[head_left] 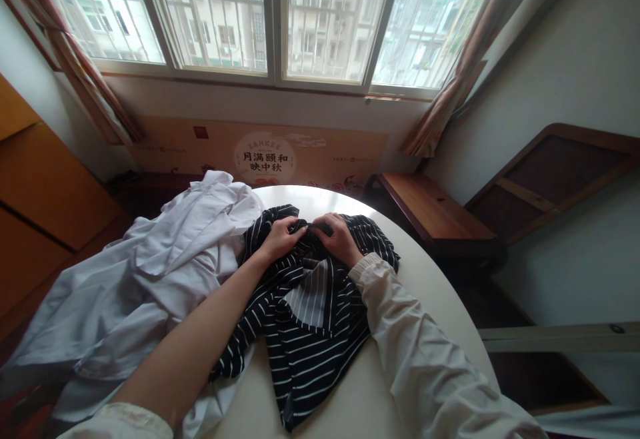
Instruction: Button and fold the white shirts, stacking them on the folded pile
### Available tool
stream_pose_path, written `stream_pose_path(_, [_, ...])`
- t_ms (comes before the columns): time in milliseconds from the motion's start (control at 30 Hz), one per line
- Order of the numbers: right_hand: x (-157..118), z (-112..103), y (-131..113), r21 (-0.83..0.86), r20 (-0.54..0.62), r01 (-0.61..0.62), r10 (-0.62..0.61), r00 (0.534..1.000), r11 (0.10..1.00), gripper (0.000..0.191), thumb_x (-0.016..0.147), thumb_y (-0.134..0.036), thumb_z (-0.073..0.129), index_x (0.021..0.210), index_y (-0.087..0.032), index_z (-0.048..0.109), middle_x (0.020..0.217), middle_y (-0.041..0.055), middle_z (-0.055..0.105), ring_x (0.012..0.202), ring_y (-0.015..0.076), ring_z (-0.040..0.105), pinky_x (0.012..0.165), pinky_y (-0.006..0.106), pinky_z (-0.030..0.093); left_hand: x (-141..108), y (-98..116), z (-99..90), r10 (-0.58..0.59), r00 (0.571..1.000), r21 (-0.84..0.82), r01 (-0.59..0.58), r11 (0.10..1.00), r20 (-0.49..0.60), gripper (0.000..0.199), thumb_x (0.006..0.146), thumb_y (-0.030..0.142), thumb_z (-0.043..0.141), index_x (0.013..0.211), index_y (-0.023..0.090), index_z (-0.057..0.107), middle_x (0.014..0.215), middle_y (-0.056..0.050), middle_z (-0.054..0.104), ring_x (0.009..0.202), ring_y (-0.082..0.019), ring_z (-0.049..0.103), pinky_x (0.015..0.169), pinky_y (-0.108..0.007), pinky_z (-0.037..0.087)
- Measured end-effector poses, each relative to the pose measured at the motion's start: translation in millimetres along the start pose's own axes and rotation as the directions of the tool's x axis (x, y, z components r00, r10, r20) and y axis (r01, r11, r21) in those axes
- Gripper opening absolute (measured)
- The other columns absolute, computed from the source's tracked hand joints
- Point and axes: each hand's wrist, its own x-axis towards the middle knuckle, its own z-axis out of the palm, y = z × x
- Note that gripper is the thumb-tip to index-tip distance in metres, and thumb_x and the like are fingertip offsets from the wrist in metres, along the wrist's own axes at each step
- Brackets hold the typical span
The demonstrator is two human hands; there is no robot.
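Note:
A black garment with white stripes (315,366) lies bunched on the round white table (425,279). Its paler inner side shows in a fold near the middle. My left hand (281,238) pinches the dark cloth at the garment's far part, thumb pointing right. Close beside it, my right hand (339,236) grips the same part, its fingers curled over the fabric. The two hands nearly meet, and the cloth between them is gathered. Which part of the garment they hold I cannot tell.
White cloth (165,252) is heaped on the table's left side and hangs over the edge. Behind the table, a printed banner (350,149) runs beneath the window (220,19). To the right stands a low wooden table (435,202); an orange cabinet (45,179) is at left.

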Motion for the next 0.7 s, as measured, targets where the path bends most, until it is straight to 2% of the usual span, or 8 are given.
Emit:
stream_pose_path(167, [-0.5, 0.6, -0.8, 0.029, -0.002, 0.01, -0.009, 1.0, 1.0, 0.006, 0.096, -0.032, 0.075, 0.099, -0.027, 0.073, 0.097, 0.0029, 0.078, 0.098, 0.0265, 0.067, 0.102, 0.047, 0.047, 0.3, -0.2, 0.0, -0.041, 0.999, -0.077, 0.043, 0.996, 0.035, 0.038, 0.093, 0.053, 0.07, 0.085, 0.016, 0.072, 0.081, -0.005, 0.071, 0.077, -0.019, 0.063, 0.068, -0.03, 0.052])
stream_pose_path(300, [-0.2, 0.4, -1.7, -0.01, 0.008, 0.018, -0.018, 1.0, 1.0, 0.006, 0.098, -0.032, 0.073, 0.101, -0.027, 0.074, 0.099, 0.0034, 0.078, 0.099, 0.0269, 0.067, 0.103, 0.048, 0.047, -0.1, 3.4, -1.7, -0.051, 0.997, -0.135, 0.058, 0.989, 0.054, 0.039, 0.093, 0.054, 0.069, 0.083, 0.016, 0.071, 0.082, -0.004, 0.07, 0.078, -0.02, 0.063, 0.071, -0.03, 0.052])
stream_pose_path(500, [0.9, -2.2, -4.4, -0.003, 0.019, 0.015, -0.014, 1.0, 1.0, 0.011, 0.1, -0.034, 0.071, 0.106, -0.028, 0.077, 0.1, 0.004, 0.078, 0.098, 0.0262, 0.067, 0.098, 0.045, 0.049, -2.2, 7.5, -3.1, 0.011, 0.999, -0.076, -0.007, 0.997, 0.052, 0.035, 0.091, 0.05, 0.073, 0.101, 0.017, 0.077, 0.098, -0.007, 0.075, 0.094, -0.024, 0.068, 0.084, -0.034, 0.054])
stream_pose_path(700, [2.4, -3.7, -5.6, 0.054, -0.007, -0.013, 0.014, 1.0, 0.998, 0.015, 0.099, -0.04, 0.072, 0.098, -0.027, 0.079, 0.095, 0.0044, 0.078, 0.092, 0.0252, 0.069, 0.096, 0.045, 0.05, -1.3, 2.3, 1.6, 0.091, 0.995, -0.016, -0.091, 0.996, 0.029, 0.03, 0.098, 0.045, 0.066, 0.083, 0.018, 0.067, 0.085, -0.003, 0.067, 0.08, -0.018, 0.06, 0.077, -0.03, 0.05])
